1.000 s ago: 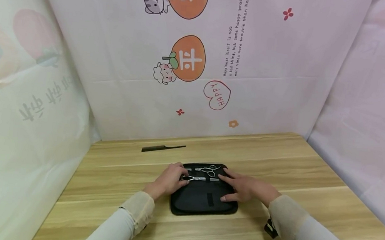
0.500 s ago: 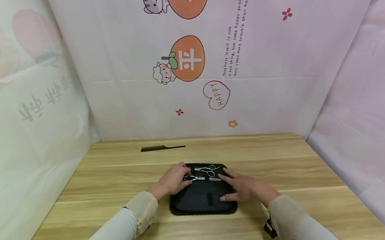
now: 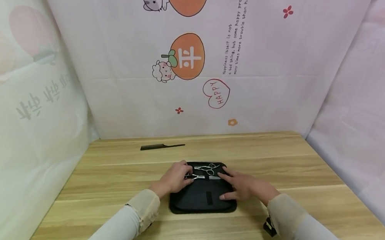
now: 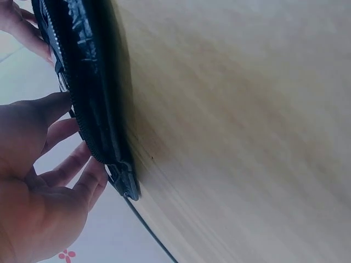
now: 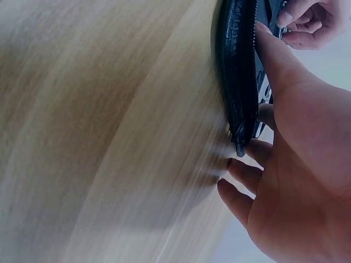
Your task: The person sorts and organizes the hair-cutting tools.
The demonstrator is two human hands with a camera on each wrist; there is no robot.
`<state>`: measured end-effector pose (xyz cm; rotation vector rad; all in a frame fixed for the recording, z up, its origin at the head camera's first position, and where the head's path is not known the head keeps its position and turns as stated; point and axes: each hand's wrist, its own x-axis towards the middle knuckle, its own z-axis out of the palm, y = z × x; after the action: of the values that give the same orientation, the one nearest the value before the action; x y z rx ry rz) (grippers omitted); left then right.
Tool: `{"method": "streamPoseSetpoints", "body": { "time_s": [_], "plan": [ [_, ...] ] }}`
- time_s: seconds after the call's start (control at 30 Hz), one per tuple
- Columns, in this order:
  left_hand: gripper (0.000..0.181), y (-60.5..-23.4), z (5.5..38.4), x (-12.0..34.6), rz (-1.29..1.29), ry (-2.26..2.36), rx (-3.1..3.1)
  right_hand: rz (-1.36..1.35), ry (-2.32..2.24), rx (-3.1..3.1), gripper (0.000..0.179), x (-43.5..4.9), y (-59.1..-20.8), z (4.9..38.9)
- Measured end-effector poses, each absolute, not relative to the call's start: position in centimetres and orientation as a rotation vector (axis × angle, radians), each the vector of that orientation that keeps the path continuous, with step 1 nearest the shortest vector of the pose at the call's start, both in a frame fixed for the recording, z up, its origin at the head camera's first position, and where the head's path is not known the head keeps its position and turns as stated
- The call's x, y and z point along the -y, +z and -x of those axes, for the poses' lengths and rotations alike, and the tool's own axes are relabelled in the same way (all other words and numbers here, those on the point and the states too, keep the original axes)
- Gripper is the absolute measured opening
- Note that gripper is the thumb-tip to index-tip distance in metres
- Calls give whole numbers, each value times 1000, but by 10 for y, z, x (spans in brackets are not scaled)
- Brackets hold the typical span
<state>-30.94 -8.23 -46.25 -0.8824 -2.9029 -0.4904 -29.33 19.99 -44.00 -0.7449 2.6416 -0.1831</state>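
Note:
A black zip case [image 3: 188, 202] lies unfolded on the wooden table. Silver hairdressing scissors [image 3: 210, 171] are strapped in its upper part, handles to the right. Just below them, a second pair of scissors [image 3: 200, 177] lies with blades to the right under a strap. My left hand [image 3: 174, 176] pinches this pair's handle end between thumb and fingers, partly covering it. With fingers spread, my right hand [image 3: 243, 186] rests on the case's right side, near the blade tips. The left wrist view shows the zip edge of the case [image 4: 98, 98] beside my curled fingers [image 4: 68, 164].
Behind the case, a black tail comb [image 3: 156, 146] lies on the table [image 3: 113, 178]. White printed cloth [image 3: 128, 102] hangs along the back and sides. Something small and dark [image 3: 270, 226] shows beneath my right wrist.
My left hand has shifted slightly right, and the lower scissors have slid right with it under the strap. My right hand stays in place on the case.

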Motion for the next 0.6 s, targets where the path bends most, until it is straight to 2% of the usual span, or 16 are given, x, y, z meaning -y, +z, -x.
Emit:
{"method": "streamPoseSetpoints", "body": {
  "time_s": [0.6],
  "plan": [
    [15, -461, 308, 69, 825, -432, 2926, 757, -178, -2650, 90, -201, -441, 295]
  ]
}}
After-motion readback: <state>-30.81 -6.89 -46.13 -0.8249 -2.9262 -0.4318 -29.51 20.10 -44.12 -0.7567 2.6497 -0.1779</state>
